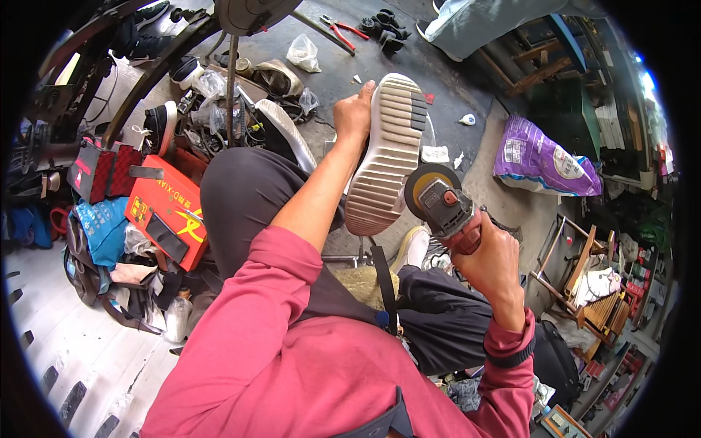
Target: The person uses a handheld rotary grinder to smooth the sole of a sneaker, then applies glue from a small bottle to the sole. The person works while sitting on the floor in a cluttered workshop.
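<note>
My left hand (354,113) grips the side of a shoe (387,153) held up with its ribbed beige sole facing me, toe end up. My right hand (491,255) holds a red and grey angle grinder (445,208). Its round disc with a yellow centre (427,186) sits right beside the lower right edge of the sole, near the heel. I wear pink sleeves and dark trousers, and both forearms rise from the lower edge of the view.
An orange box (164,212) lies at my left among bags and cloths. Loose shoes (281,77) and red-handled pliers (343,29) lie on the grey floor ahead. A purple sack (544,160) rests at the right, with wooden frames (577,277) below it.
</note>
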{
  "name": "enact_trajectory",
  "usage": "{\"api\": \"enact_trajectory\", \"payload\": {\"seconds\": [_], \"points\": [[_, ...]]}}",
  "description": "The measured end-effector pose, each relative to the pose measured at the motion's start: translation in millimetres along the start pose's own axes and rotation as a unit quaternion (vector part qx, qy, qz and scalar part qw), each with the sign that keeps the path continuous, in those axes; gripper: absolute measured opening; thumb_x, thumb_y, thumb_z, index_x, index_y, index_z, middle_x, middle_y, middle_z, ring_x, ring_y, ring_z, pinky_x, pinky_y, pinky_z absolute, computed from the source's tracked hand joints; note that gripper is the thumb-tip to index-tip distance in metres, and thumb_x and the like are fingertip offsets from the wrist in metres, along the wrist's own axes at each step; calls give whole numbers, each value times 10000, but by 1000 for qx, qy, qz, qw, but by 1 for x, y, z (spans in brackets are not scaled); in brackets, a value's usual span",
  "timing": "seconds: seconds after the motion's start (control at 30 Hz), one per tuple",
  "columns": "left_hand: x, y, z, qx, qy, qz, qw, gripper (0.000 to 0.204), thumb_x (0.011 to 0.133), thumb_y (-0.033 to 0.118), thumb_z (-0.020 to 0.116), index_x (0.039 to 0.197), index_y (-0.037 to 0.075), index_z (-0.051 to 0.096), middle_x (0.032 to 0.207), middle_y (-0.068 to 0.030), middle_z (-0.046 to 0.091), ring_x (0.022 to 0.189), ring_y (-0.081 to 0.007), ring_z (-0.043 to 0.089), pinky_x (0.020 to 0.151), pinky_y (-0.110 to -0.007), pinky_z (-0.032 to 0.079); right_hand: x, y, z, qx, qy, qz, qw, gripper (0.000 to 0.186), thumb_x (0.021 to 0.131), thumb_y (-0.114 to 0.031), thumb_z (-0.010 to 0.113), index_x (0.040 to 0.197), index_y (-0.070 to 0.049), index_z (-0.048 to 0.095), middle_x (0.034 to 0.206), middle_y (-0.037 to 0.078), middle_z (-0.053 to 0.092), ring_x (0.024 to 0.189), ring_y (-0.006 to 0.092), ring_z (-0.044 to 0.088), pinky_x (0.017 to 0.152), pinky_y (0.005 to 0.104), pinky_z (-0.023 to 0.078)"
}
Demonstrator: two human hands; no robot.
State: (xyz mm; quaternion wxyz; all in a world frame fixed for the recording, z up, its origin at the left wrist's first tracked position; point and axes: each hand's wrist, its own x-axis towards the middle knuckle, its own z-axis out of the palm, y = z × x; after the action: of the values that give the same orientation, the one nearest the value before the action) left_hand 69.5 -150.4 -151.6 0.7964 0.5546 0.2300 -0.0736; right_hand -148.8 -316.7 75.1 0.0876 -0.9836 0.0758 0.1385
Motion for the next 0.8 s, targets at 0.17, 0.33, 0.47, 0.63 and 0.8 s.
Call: {"api": "enact_trajectory", "payload": {"seconds": [0.17, 0.33, 0.47, 0.63, 0.8], "points": [[1, -1, 0, 12, -2, 6, 1000, 586, 994, 481, 753, 727, -41, 737, 685, -54, 679, 642, -135, 541, 632, -371, 476, 4, -2, -1, -4, 4, -10, 1000, 322, 727, -165, 774, 975, -20, 627, 808, 249, 721, 778, 485, 704, 700, 537, 545], [3, -5, -1, 29, -1, 25, 999, 607, 992, 507, 742, 756, -52, 751, 690, -67, 690, 650, -145, 559, 645, -376, 485, 4, -4, -1, -8, 10, -13, 1000, 313, 727, -161, 777, 957, -24, 615, 811, 239, 722, 780, 476, 709, 703, 534, 550], [1, -2, -1, 41, -1, 24, 999, 605, 992, 510, 740, 779, -56, 762, 698, -72, 699, 656, -147, 574, 650, -372, 489, 4, -4, -1, -4, 7, -12, 1000, 314, 724, -157, 778, 953, -26, 608, 810, 236, 723, 782, 478, 709, 709, 533, 553], [-4, 3, 1, 3, -3, 15, 1000, 590, 1002, 489, 736, 767, -52, 751, 702, -60, 698, 647, -137, 565, 640, -364, 485, 0, -3, 0, -15, -11, -2, 1000, 325, 719, -162, 786, 954, -23, 610, 802, 234, 727, 780, 477, 710, 705, 530, 554], [-2, 3, 0, 16, -4, 10, 1000, 582, 1008, 480, 732, 767, -49, 749, 705, -54, 698, 644, -133, 563, 637, -360, 486, -6, 1, -3, 22, -31, 42, 998, 387, 705, -189, 812, 1025, -23, 670, 831, 241, 740, 821, 474, 719, 745, 516, 569]]}}
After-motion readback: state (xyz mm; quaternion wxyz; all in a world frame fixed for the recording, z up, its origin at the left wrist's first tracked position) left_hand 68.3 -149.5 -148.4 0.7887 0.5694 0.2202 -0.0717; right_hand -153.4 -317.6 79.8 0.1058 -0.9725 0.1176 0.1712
